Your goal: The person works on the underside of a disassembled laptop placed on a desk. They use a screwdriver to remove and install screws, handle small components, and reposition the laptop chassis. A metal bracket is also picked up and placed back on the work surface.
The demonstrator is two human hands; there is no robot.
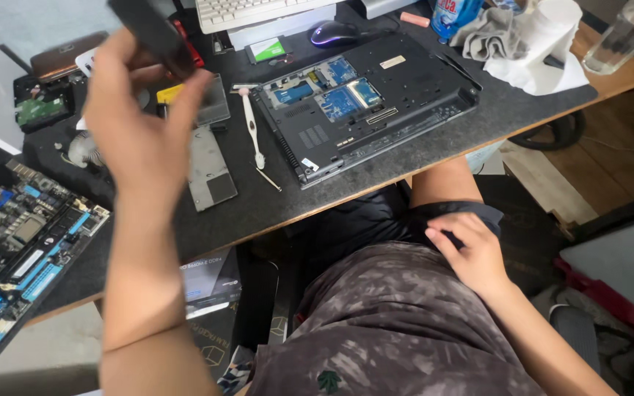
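Head view: left hand (141,125) is raised above the desk, fingers closed around a dark, blurred object (148,33) whose kind I cannot tell. Beneath it lie a grey drive caddy (210,170) and a white toothbrush (251,128). An opened laptop base (365,103) shows blue boards inside. Right hand (471,253) rests on the lap, loosely curled and holding nothing.

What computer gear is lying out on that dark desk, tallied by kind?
Opened laptops, underside up: 1
Bare motherboards: 1
Keyboards: 1
Mice: 1
Bare hard drives: 1
Total: 5

The left hand holds up a blurred dark part, not counted; the right hand rests on the lap.
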